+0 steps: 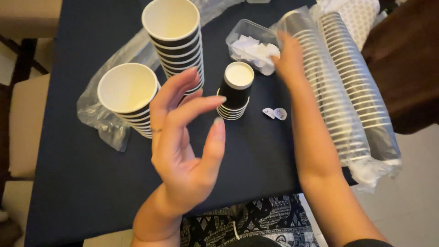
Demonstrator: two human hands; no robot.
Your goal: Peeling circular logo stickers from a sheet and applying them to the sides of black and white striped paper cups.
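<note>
My left hand [185, 132] is raised above the dark blue table [73, 155], fingers spread and empty, just in front of a short upside-down stack of black paper cups [235, 91]. Two taller upright stacks of black cups with white insides stand behind it, one at the left [130, 93] and one at the back [176, 39]. My right hand [288, 57] reaches to a clear plastic tub [251, 43] holding white paper slips, its fingertips touching the slips. Whether it grips one is hidden.
Two long sleeves of cups in clear plastic wrap [347, 87] lie along the table's right edge. Crumpled clear plastic [98, 114] lies under the left stacks. Two small white paper pieces [275, 113] lie beside the short stack. A chair [27, 123] stands at the left.
</note>
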